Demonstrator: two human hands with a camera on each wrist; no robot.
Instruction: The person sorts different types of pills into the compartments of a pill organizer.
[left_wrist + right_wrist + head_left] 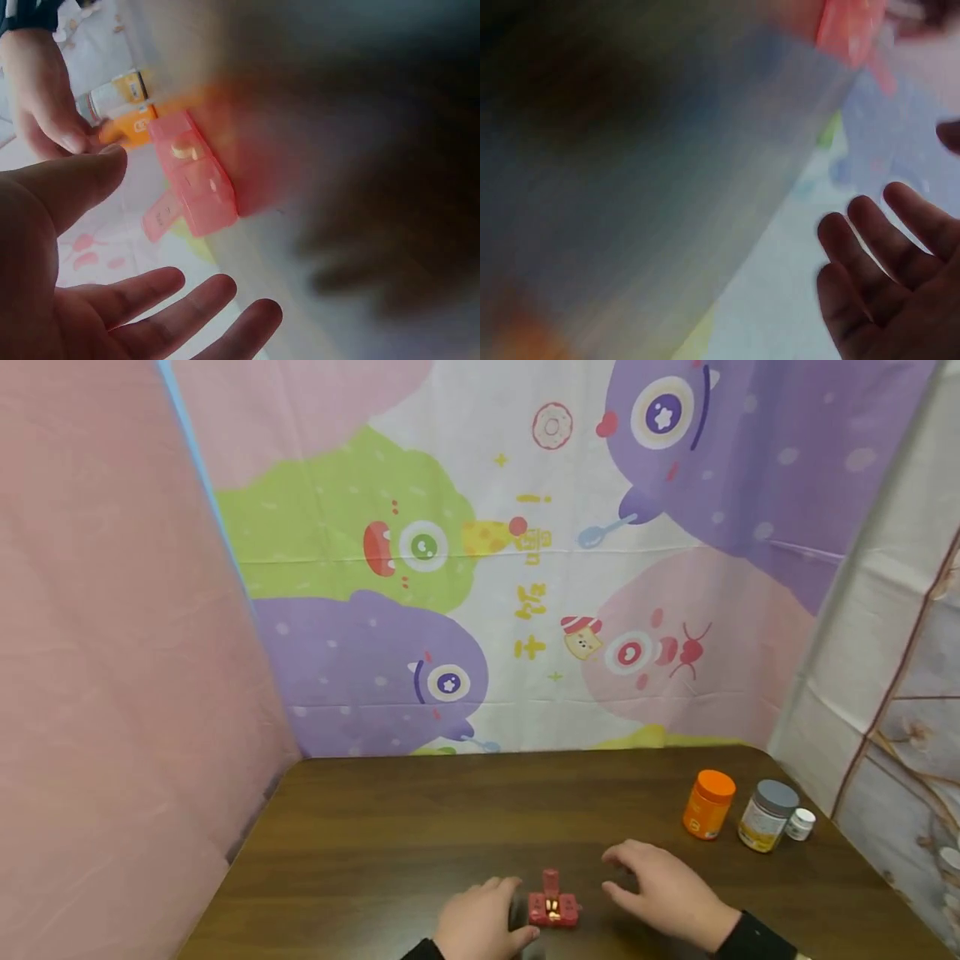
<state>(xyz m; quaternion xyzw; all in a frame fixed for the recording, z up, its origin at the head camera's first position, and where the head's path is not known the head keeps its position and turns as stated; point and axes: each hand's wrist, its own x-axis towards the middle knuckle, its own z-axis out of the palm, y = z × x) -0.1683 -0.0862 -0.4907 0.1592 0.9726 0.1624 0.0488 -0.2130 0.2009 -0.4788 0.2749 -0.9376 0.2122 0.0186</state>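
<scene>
A small red pill box [553,910] sits on the table near its front. One lid [551,882] stands up, and pale yellowish pills [185,149] show in the compartment below it. My left hand [480,920] is just left of the box, fingers relaxed and apart from it, with nothing held. To the right of the box, across a wider gap, my right hand [670,893] hovers with loosely bent fingers and holds nothing. In the right wrist view its fingers [862,277] are spread and the box is only partly seen at the top.
At the back right of the brown table [420,818] stand an orange bottle [708,806], a grey-lidded jar [767,817] and a small white bottle [800,825]. A cartoon-printed cloth [517,693] hangs behind the table; a pink curtain [127,652] hangs on the left.
</scene>
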